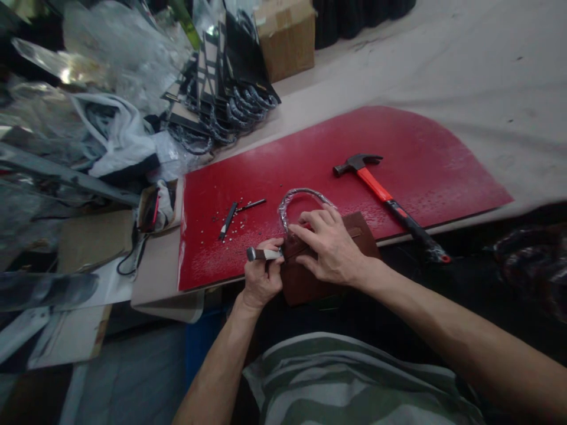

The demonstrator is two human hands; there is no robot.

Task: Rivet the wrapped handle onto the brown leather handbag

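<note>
A brown leather handbag [302, 285] lies at the front edge of the red board, its handle [286, 208] wrapped in clear plastic and arched away from me. My left hand [263, 277] is closed around a short punch-like metal tool [266, 254] with a round metal end, held at the bag's left side near the handle's base. The tool's far tip is hard to make out. Over the top of the bag, my right hand [332, 248] grips it with bent fingers, index finger near the handle's base and thumb on the leather. Part of the bag is hidden beneath this hand.
A claw hammer [376, 188] with a red and black handle lies right on the red board [310, 150]. Two dark thin tools [228, 221] lie left among small bits. Behind are black bags with wrapped handles [241, 109] and a cardboard box [287, 41]. A small bin [176, 206] stands left.
</note>
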